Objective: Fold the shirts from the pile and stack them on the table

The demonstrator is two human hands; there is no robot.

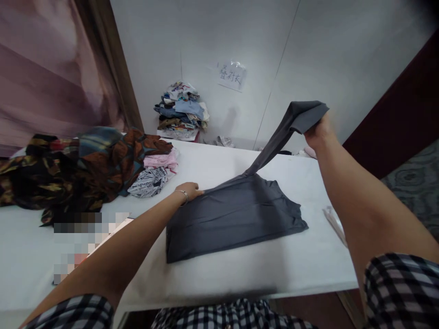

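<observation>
On the white table (240, 274) lay one dark grey garment (233, 214). The left hand (188, 189) pressed flat on its edge; the right hand (317, 132) gripped one lifted sleeve (298, 116). Two clothing heaps (82, 164) stood behind.

White table (240, 274) stands against a pale panelled wall (343, 55) bearing a taped paper label (232, 76). Mauve curtain (51, 68) hangs at left beside a brown frame. Dark maroon panel at right; grey patterned floor (416, 192) below it. Lighting even.
</observation>
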